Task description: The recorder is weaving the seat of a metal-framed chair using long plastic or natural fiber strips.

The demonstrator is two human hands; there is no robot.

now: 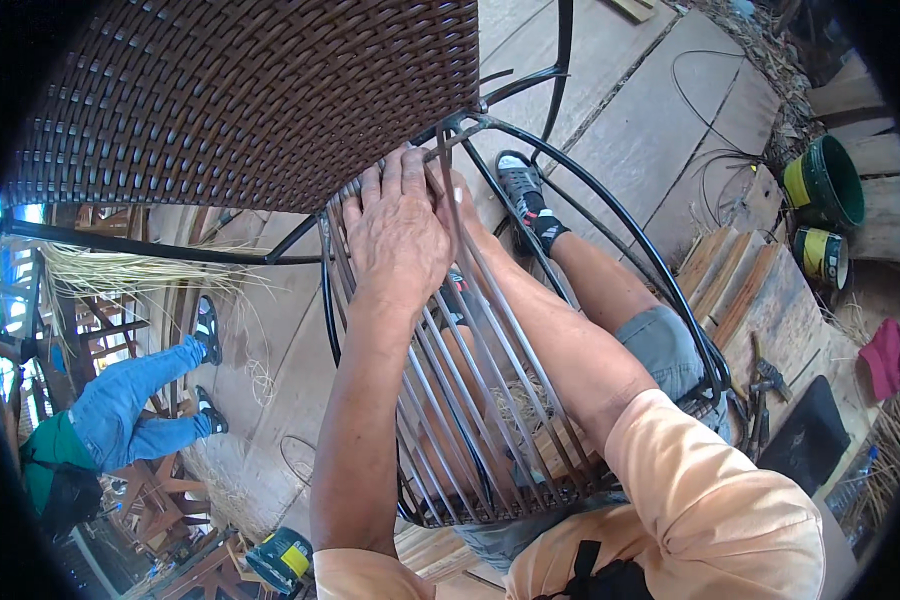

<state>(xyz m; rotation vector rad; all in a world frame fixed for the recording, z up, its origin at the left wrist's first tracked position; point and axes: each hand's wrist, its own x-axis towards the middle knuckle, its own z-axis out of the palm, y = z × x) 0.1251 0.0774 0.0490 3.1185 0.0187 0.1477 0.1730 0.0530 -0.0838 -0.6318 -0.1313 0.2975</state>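
A chair frame of black metal [610, 180] stands before me, with a brown woven backrest [270, 90] at the upper left. Long brown flat strips [470, 360] run lengthwise across its seat. My left hand [395, 230] lies palm down on their far ends, fingers apart and reaching under the backrest's lower edge. Close against it, my right hand [460, 205] is bent around a strip [447, 170] that stands up from the others near the frame's corner. The left hand and this strip partly cover the right hand's fingers.
A person in blue jeans [135, 390] is at the left, near bundled pale strands [140, 270]. Green buckets [825, 180] stand at the right. A hammer [767, 375] and a dark flat piece [805, 440] lie on boards there. Another bucket [280, 558] is at lower left.
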